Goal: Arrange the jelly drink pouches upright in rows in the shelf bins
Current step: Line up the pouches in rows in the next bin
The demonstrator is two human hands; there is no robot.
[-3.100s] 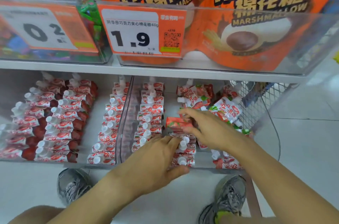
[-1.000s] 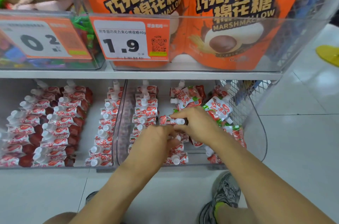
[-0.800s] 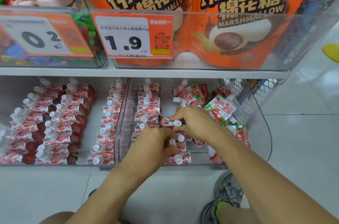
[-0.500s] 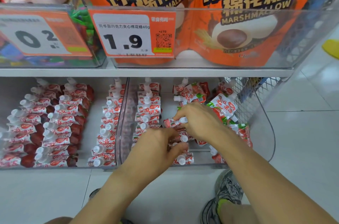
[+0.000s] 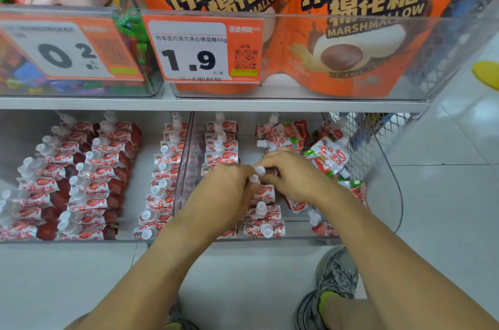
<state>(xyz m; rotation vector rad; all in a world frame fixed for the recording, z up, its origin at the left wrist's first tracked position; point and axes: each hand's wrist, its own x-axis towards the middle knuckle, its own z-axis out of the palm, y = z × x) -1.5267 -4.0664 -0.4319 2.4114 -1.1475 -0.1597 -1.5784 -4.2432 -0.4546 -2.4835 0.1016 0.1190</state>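
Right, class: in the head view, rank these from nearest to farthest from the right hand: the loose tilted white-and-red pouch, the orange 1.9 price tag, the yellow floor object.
1. Loose tilted white-and-red pouch, beside the right hand.
2. Orange 1.9 price tag, upper shelf.
3. Yellow floor object, far right.

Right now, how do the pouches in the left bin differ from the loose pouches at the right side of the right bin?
The left bin pouches stand in neat rows, caps all pointing the same way; the loose pouches lie in a heap, tilted in various directions. The left bin pouches show dark red sides; the loose pouches show green patches. No hand touches either group. Both have white caps and red-and-white print.
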